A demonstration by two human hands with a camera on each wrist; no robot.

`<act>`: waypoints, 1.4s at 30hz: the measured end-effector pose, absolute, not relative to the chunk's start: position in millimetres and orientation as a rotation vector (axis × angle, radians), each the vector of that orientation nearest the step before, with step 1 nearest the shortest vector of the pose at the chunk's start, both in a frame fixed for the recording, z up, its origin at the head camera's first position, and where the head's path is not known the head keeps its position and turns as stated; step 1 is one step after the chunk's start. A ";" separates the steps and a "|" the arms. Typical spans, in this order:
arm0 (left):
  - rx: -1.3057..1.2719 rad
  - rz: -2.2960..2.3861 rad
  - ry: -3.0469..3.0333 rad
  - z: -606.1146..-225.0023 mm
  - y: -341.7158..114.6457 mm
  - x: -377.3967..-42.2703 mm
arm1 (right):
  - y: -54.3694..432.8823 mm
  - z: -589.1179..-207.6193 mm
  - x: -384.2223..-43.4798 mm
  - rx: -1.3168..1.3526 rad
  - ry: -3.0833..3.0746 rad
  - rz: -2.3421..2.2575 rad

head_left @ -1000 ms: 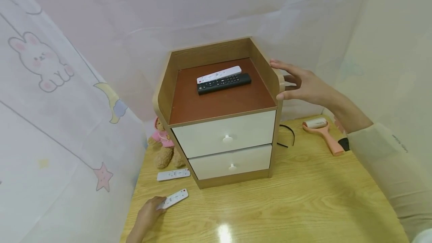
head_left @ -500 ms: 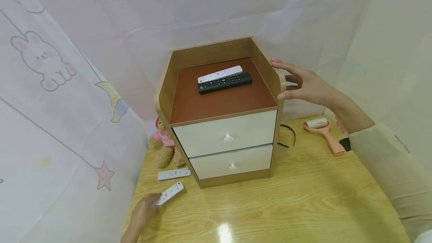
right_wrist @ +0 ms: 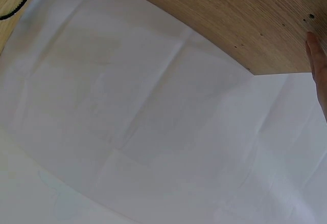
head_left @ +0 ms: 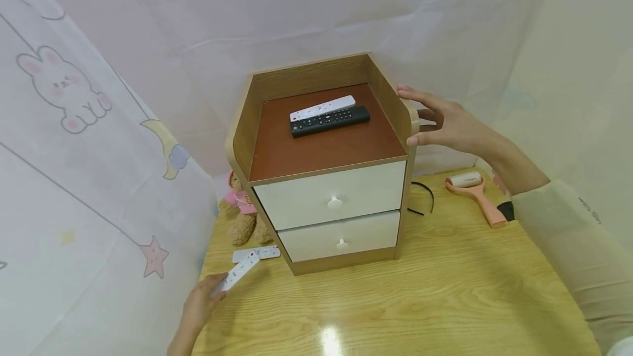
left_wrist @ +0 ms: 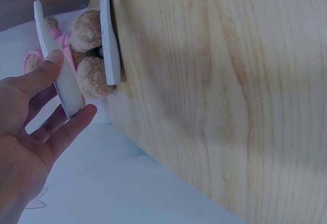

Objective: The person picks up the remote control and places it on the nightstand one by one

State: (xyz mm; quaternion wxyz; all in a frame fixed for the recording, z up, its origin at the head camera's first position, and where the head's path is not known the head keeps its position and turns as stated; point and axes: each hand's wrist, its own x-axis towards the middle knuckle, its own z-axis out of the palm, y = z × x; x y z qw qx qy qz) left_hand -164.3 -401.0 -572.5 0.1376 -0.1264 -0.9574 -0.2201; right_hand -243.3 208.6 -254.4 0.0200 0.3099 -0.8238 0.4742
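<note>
My left hand (head_left: pixel 199 302) pinches a white remote control (head_left: pixel 240 272) between thumb and fingers, raised above the table at the left. In the left wrist view this remote (left_wrist: pixel 68 85) is clear of the wood, its edge toward the camera. A second white remote (head_left: pixel 269 252) lies on the table behind it, beside the cabinet. My right hand (head_left: pixel 451 125) rests its spread fingertips against the right side panel of a small wooden cabinet (head_left: pixel 326 161) with two white drawers, both pushed in. On its brown top, a third white remote (head_left: pixel 323 108) lies against a black remote (head_left: pixel 331 123).
A teddy bear (head_left: pixel 242 229) in pink sits left of the cabinet, partly hidden. To the right are a thin black band (head_left: pixel 431 196) and a pink-handled lint roller (head_left: pixel 477 199) on the wooden table (head_left: pixel 445 290). Fabric walls enclose the back and sides.
My left hand has lifted the white remote off the table, moving it up and left and tilting it more steeply. My right hand stays at the cabinet's side.
</note>
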 end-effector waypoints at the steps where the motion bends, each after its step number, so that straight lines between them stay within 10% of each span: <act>1: -0.360 -0.642 -2.769 -570.4 -401.0 -164.4 | 208.5 -254.0 -243.1 0.960 -2.558 1.468; 42: -0.236 -0.697 -2.460 -478.5 -394.8 -168.8 | 208.8 -251.9 -240.9 0.933 -2.585 1.463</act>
